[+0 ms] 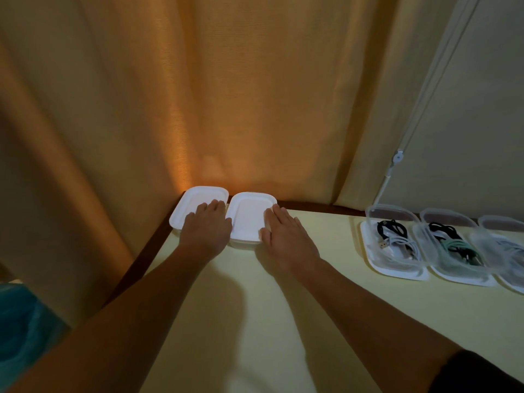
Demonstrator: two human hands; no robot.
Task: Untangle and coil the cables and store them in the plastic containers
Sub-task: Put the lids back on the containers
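**Both hands flat on the two lidded containers**

Two white containers sit side by side at the far left corner of my tabletop (255, 321), against the curtain (226, 95). My left hand (208, 226) lies on the left container (198, 198), fingers straight. My right hand (286, 236) rests flat along the right edge of the right container (249, 214), fingers straight too. Well off to the right, three clear containers (397, 251) hold cables (392, 236), black, white and green, touching in a row.

Dim, warm glow through the curtain (198, 109); wide-angle edges bend.
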